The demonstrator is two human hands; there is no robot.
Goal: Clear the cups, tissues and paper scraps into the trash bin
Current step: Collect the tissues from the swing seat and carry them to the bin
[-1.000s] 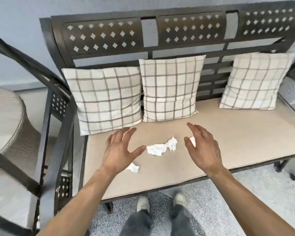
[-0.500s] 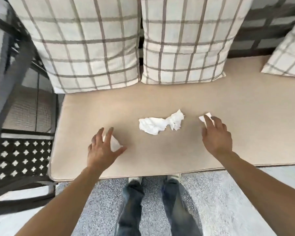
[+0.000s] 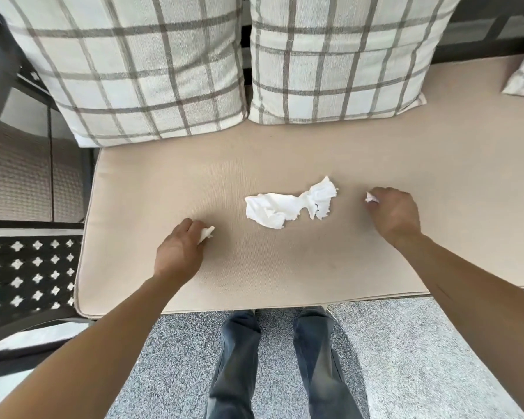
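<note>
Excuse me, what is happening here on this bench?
A person is standing at a bench and picking up litter from its beige seat cushion. The left hand is closed on a small white paper scrap, and the right hand is closed on another small scrap. A larger crumpled tissue lies untouched on the cushion between the two hands. Two checked pillows lean at the back. No trash bin is in view.
</note>
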